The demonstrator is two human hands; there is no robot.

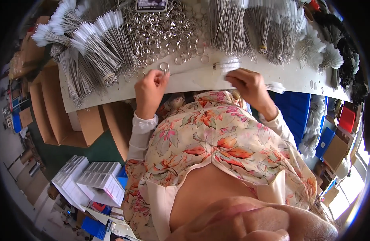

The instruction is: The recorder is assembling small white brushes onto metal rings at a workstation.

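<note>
Near the table's front edge, my left hand pinches a small metal split ring between thumb and fingertips. A thin wire stretches from those fingertips toward my right hand. The fingers of the right hand are curled closed, and what is in them is hidden. White bristles of a wire brush stick out past the right wrist; whether they belong to that wire, I cannot tell. Just beyond the right fingertips lies a short white-bristled piece. A large heap of loose metal rings spreads ahead of my left hand.
Bundles of wire brushes cover the table's left side, with more bundles at the far right. Black-bristled brushes hang at the right end. Open cardboard boxes and white plastic crates stand below on the left.
</note>
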